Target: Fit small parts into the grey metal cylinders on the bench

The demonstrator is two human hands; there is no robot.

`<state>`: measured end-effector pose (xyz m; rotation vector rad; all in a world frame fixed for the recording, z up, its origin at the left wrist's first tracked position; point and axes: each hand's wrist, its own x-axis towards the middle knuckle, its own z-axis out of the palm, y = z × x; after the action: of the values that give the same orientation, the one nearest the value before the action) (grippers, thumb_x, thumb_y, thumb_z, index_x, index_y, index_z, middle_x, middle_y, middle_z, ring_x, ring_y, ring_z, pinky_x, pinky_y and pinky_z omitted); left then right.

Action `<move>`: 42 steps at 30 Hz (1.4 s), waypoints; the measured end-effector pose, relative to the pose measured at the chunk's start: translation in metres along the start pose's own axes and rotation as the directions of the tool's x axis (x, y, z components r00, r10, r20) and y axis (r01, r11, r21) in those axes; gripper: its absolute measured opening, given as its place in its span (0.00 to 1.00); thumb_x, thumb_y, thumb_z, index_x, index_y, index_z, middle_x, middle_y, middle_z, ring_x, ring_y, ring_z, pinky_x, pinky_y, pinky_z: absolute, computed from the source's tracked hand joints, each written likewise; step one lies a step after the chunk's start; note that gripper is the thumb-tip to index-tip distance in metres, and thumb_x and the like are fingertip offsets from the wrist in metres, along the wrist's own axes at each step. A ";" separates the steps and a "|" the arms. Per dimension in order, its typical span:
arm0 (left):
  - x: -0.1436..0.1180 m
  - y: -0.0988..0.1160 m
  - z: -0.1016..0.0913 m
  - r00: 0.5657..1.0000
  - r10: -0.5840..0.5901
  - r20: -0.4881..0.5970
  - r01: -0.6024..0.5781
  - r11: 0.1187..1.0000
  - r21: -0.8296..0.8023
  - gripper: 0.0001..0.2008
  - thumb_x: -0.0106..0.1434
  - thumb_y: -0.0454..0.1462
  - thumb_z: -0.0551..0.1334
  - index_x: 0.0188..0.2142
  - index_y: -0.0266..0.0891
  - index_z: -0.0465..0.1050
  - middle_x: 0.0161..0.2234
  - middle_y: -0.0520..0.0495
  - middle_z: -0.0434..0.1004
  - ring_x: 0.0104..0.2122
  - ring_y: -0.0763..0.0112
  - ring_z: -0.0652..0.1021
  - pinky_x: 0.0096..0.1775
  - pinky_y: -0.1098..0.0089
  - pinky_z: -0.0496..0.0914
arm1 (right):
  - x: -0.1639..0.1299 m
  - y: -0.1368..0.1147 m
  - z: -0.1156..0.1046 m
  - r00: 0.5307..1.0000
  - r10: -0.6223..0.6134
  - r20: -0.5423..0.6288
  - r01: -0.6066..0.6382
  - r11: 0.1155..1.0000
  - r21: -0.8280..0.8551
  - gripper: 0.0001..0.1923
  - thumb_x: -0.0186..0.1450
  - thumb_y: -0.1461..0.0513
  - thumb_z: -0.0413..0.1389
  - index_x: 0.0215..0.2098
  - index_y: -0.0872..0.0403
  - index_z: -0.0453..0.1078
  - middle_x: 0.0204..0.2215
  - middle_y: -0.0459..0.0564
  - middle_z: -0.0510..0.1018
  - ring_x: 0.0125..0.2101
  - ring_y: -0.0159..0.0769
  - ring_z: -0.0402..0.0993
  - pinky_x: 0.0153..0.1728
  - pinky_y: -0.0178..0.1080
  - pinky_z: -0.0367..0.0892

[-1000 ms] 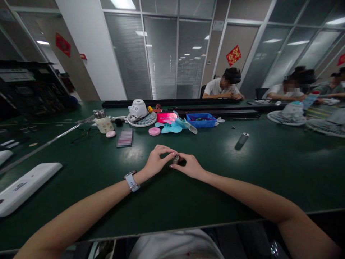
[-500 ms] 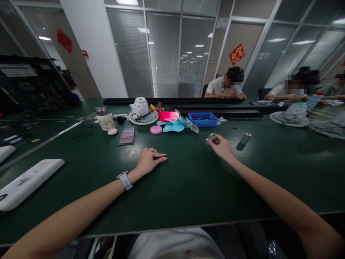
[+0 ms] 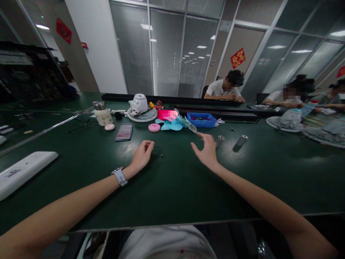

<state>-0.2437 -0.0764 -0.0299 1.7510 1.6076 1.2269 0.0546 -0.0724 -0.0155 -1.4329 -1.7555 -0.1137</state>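
Note:
My left hand (image 3: pixel 142 154), a watch on its wrist, is just above the table with fingers curled in and the thumb against them. Whether anything is inside the fingers is hidden. A tiny dark piece (image 3: pixel 162 155) lies on the table just right of it. My right hand (image 3: pixel 206 150) is open, thumb and fingers spread, with nothing between them. Beside its fingers, on the right, a short silver-grey cylinder (image 3: pixel 221 140) stands on the table, partly hidden by the hand. A second silver-grey cylinder (image 3: pixel 240 143) stands farther right, apart from the hand.
Behind the hands are light-blue fan blades (image 3: pixel 172 123), a blue tray (image 3: pixel 202 121) of small parts, a pink round lid (image 3: pixel 154 127), a white fan part (image 3: pixel 139 104) and a cup (image 3: pixel 102 116). A white casing (image 3: pixel 29 171) lies left. A person (image 3: pixel 225 88) sits across the table.
My right hand has let go of the cylinder, which now stands on the table, and has opened and moved left. My left hand drew back and curled; a tiny piece shows beside it.

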 end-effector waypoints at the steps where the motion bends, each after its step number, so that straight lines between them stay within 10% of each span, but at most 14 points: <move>1: 0.000 0.000 0.000 1.000 -0.003 0.000 0.003 1.000 -0.003 0.20 0.66 0.52 0.52 0.44 0.39 0.70 0.37 0.45 0.78 0.38 0.62 0.77 0.40 0.64 0.68 | -0.003 -0.019 0.008 0.980 -0.079 0.183 0.060 0.993 0.105 0.28 0.63 0.50 0.58 0.58 0.52 0.67 0.46 0.55 0.74 0.44 0.43 0.71 0.46 0.45 0.65; 3: 0.000 0.000 0.000 1.000 -0.004 -0.007 0.004 1.000 -0.009 0.20 0.66 0.52 0.52 0.43 0.40 0.69 0.37 0.45 0.77 0.38 0.62 0.77 0.40 0.64 0.68 | -0.004 -0.049 0.025 0.861 -0.192 0.472 0.069 0.962 0.265 0.27 0.62 0.47 0.59 0.55 0.51 0.71 0.37 0.50 0.76 0.34 0.36 0.71 0.37 0.39 0.65; 6: -0.001 0.000 -0.001 1.000 0.010 -0.007 -0.010 1.000 -0.022 0.19 0.66 0.52 0.52 0.42 0.40 0.68 0.36 0.46 0.77 0.37 0.63 0.77 0.40 0.64 0.68 | 0.001 -0.072 0.050 0.761 -0.221 0.610 0.048 0.957 0.288 0.25 0.59 0.47 0.63 0.50 0.50 0.77 0.31 0.48 0.75 0.30 0.34 0.69 0.32 0.37 0.61; 13: -0.001 -0.003 0.000 0.998 0.044 0.036 -0.043 0.999 -0.034 0.19 0.66 0.52 0.53 0.42 0.40 0.68 0.36 0.46 0.77 0.37 0.64 0.77 0.39 0.65 0.70 | 0.001 -0.070 0.060 0.806 -0.218 0.550 0.037 0.946 0.321 0.13 0.62 0.51 0.62 0.41 0.46 0.81 0.30 0.47 0.76 0.28 0.32 0.69 0.30 0.36 0.61; 21: -0.001 0.001 0.000 0.999 0.014 0.037 -0.013 1.000 -0.025 0.19 0.67 0.52 0.52 0.42 0.39 0.68 0.36 0.46 0.77 0.37 0.64 0.77 0.39 0.65 0.69 | 0.025 0.033 -0.028 0.993 -0.117 0.026 0.118 0.993 -0.016 0.13 0.67 0.53 0.56 0.42 0.49 0.80 0.39 0.53 0.78 0.42 0.43 0.72 0.46 0.45 0.65; 27: 0.001 -0.004 0.001 0.999 0.020 0.040 -0.020 1.000 -0.017 0.20 0.66 0.53 0.52 0.42 0.39 0.69 0.36 0.46 0.77 0.36 0.64 0.77 0.39 0.65 0.69 | 0.040 0.109 -0.048 0.995 0.099 -0.018 -0.101 0.970 -0.222 0.14 0.65 0.54 0.56 0.39 0.51 0.80 0.39 0.52 0.81 0.39 0.44 0.75 0.41 0.43 0.66; 42: 0.001 -0.005 0.001 0.998 0.015 0.067 -0.013 0.999 -0.034 0.21 0.66 0.54 0.53 0.43 0.40 0.69 0.36 0.47 0.77 0.35 0.65 0.77 0.38 0.66 0.69 | 0.043 0.118 -0.047 0.946 0.307 -0.101 -0.313 0.949 -0.048 0.14 0.62 0.57 0.56 0.37 0.57 0.80 0.34 0.56 0.83 0.35 0.43 0.80 0.41 0.42 0.71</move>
<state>-0.2460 -0.0742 -0.0341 1.7670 1.5302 1.1814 0.1803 -0.0248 -0.0071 -1.7049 -1.4432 -0.0671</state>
